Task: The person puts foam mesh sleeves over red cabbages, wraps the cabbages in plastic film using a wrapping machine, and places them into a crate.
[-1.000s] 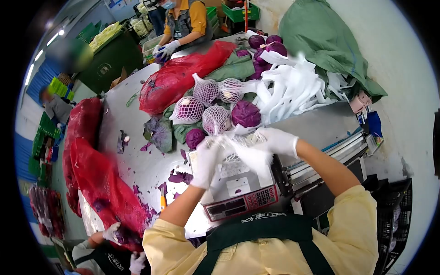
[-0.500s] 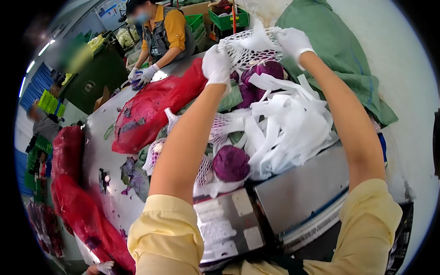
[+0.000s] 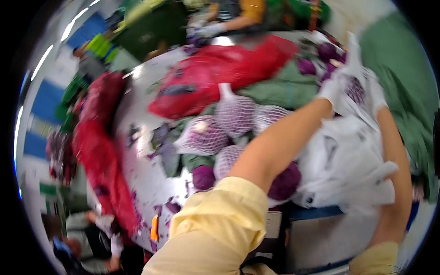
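Observation:
At the upper right, a red cabbage (image 3: 354, 90) shows through the white net sleeve around it. My gloved left hand (image 3: 333, 91) grips the left side of this netted cabbage, fingers blurred. On its other side, my gloved right hand (image 3: 375, 94) is closed against the net. Just below both hands lies a heap of white net sleeves (image 3: 339, 156). Bare red cabbages (image 3: 327, 52) sit beyond the hands. Several netted cabbages (image 3: 234, 114) rest left of my left forearm, and another bare cabbage (image 3: 285, 182) is partly hidden under it.
Red mesh sacks (image 3: 220, 68) lie across the metal table (image 3: 137, 169), with leaf scraps and an orange-handled tool (image 3: 154, 228) at its near left. A green sack (image 3: 398, 91) stands at the right. One co-worker (image 3: 233, 20) is across the table, another (image 3: 94, 238) at lower left.
My view has swung left, and everything appears shifted right. The net sleeve, stretched wide between my hands before, now surrounds a red cabbage, and my hands have come closer together.

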Available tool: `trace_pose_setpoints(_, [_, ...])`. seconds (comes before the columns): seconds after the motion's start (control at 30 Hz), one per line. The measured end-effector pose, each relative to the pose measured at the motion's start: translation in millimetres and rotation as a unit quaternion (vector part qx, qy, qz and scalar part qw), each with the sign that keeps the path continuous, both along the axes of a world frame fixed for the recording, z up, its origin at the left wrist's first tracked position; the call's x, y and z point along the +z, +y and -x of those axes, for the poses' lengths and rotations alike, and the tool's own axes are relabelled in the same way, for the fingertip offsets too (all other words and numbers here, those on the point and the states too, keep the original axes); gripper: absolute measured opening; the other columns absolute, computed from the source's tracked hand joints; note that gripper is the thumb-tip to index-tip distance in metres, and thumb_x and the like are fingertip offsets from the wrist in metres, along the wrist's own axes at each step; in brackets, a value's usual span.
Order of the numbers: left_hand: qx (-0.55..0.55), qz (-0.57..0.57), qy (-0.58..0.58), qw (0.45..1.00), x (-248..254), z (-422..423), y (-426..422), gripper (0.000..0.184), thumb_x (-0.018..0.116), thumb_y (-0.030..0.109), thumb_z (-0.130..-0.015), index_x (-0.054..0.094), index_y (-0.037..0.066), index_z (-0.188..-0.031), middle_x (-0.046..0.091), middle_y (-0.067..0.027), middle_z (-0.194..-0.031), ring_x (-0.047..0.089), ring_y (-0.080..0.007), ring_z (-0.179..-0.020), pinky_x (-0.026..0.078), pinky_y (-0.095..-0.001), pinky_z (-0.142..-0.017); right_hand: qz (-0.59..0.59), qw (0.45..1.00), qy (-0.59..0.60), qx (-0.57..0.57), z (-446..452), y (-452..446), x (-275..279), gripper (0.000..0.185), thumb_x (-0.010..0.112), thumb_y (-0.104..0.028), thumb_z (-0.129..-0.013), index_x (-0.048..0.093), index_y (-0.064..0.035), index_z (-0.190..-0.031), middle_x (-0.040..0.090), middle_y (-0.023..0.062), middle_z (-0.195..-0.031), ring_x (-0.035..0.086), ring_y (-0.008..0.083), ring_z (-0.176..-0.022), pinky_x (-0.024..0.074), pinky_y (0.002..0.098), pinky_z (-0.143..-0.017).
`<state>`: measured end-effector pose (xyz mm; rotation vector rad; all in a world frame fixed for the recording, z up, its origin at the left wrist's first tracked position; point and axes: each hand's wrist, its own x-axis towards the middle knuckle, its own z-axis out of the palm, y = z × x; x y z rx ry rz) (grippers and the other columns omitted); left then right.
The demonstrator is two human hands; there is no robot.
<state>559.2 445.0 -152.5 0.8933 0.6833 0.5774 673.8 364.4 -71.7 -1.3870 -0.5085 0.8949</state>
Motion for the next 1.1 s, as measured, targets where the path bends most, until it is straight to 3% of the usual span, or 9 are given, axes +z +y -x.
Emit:
trace_pose_setpoints(0.07, [0.076,-0.509,0.122,0.848,40,34,-9,0.032,0.047,0.020,-0.094,0.056,0.001,-0.117,0.064,-0.0226,-0.101,0.062,-0.0344,-0.098,0.050,-0.0460,-0.083,-0.002,0.976,-0.208,-0.059,24,-19,39,0.040,0.040,-0.034,-0.100,0.063,-0.0063,-0.119,0.065,0.0052,-0.116,0.060,0.0119,-0.099,0.0474,0.0278,-0.086])
trace_pose_setpoints(0.13, [0.142,-0.413,-0.146,0.888,111,103,-29,0.035,0.040,0.031,-0.101,0.053,0.002,-0.115,0.063,-0.0154,-0.104,0.060,-0.0264,-0.098,0.045,-0.0347,-0.088,-0.105,0.961,-0.249,-0.059,77,-36,93,0.041,0.037,-0.029,-0.101,0.061,-0.0022,-0.119,0.063,0.0057,-0.117,0.058,0.0120,-0.103,0.0445,0.0275,-0.090])
trace_pose_setpoints(0.33, [0.131,-0.257,-0.300,0.909,267,287,-105,0.042,0.048,0.039,-0.100,0.039,0.006,-0.124,0.047,-0.0032,-0.107,0.045,-0.0113,-0.098,0.042,-0.0277,-0.088,-0.213,0.963,-0.156,0.056,240,-133,186,0.039,0.036,-0.025,-0.101,0.058,0.0009,-0.119,0.062,0.0106,-0.117,0.059,0.0190,-0.102,0.0454,0.0327,-0.091])
trace_pose_setpoints(0.53, [-0.015,0.105,-0.397,0.912,220,513,-253,0.086,0.035,0.071,-0.089,0.032,0.005,-0.145,0.037,-0.0144,-0.148,0.039,-0.0282,-0.134,0.025,-0.0445,-0.114,-0.195,0.935,0.117,0.273,429,-257,189,0.037,0.035,-0.020,-0.101,0.055,0.0047,-0.119,0.060,0.0166,-0.117,0.061,0.0273,-0.101,0.0465,0.0390,-0.093])
trace_pose_setpoints(0.67, [-0.029,0.242,-0.484,0.841,137,609,-371,0.081,0.039,0.067,-0.089,0.040,0.003,-0.139,0.046,-0.0145,-0.138,0.046,-0.0282,-0.125,0.034,-0.0444,-0.108,-0.073,0.872,0.287,0.391,504,-321,178,0.036,0.034,-0.017,-0.101,0.053,0.0072,-0.119,0.060,0.0206,-0.117,0.062,0.0329,-0.100,0.0471,0.0432,-0.094])
trace_pose_setpoints(0.73, [0.079,0.352,-0.348,0.865,147,649,-416,0.081,0.032,0.068,-0.092,0.046,0.001,-0.134,0.051,-0.0177,-0.133,0.049,-0.0339,-0.122,0.038,-0.0502,-0.106,0.064,0.825,0.343,0.445,520,-353,158,0.039,0.036,-0.021,-0.100,0.053,0.0095,-0.118,0.064,0.0203,-0.108,0.062,0.0316,-0.100,0.0468,0.0393,-0.095])
trace_pose_setpoints(0.8, [-0.035,0.345,-0.539,0.767,62,673,-442,0.084,0.029,0.070,-0.091,0.045,0.000,-0.135,0.049,-0.0197,-0.136,0.047,-0.0356,-0.126,0.034,-0.0508,-0.110,0.157,0.692,0.490,0.507,517,-388,102,0.046,0.036,-0.027,-0.101,0.049,0.0102,-0.125,0.064,0.0197,-0.112,0.063,0.0299,-0.101,0.0477,0.0363,-0.094])
trace_pose_setpoints(0.9, [-0.024,0.282,-0.431,0.857,97,695,-466,0.070,0.031,0.057,-0.098,0.049,-0.001,-0.132,0.051,-0.0198,-0.135,0.049,-0.0342,-0.123,0.036,-0.0499,-0.108,0.240,0.674,0.305,0.629,544,-418,97,0.069,0.050,-0.040,-0.094,0.034,0.0098,-0.138,0.044,0.0209,-0.140,0.049,0.0273,-0.124,0.0386,0.0368,-0.104])
trace_pose_setpoints(1.1, [0.066,0.348,-0.400,0.845,153,694,-469,0.044,0.042,0.034,-0.100,0.057,-0.002,-0.120,0.065,-0.0175,-0.113,0.064,-0.0280,-0.102,0.049,-0.0407,-0.097,0.033,0.867,0.234,0.439,594,-416,119,0.044,0.047,-0.029,-0.098,0.048,0.0030,-0.127,0.057,0.0145,-0.122,0.058,0.0231,-0.111,0.0466,0.0348,-0.096])
